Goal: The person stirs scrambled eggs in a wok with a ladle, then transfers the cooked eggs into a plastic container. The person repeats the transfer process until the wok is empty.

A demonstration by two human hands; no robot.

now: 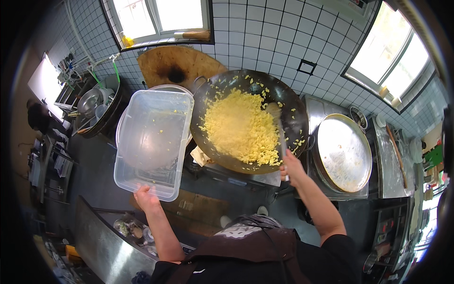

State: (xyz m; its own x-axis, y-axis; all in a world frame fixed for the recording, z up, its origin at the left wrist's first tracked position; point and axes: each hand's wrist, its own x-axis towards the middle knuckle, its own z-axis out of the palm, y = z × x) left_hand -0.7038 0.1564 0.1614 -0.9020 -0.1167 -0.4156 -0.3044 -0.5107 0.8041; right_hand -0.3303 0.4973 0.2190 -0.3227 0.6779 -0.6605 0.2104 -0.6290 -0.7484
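Note:
A large dark wok (294, 106) stands before me, heaped with crumbled yellow scrambled egg (241, 131), and steam blurs the middle of the heap. My right hand (293, 168) grips the handle of a spatula (282, 136), whose blade lies at the egg's right edge. With my left hand (147, 198) I hold the near rim of a translucent plastic tub (152, 142), tilted beside the wok's left side. Only a few bits of egg cling inside the tub. Below it a round pale-rimmed vessel (120, 133) is mostly hidden.
A folded cloth (200, 156) lies by the wok's lower left rim. To the right is a wide round metal pan (344, 152) on a steel stove. A scorched wooden board (177, 65) leans on the tiled wall. Left, a big basin (118, 106) holds metal bowls; a person (44, 117) stands beyond.

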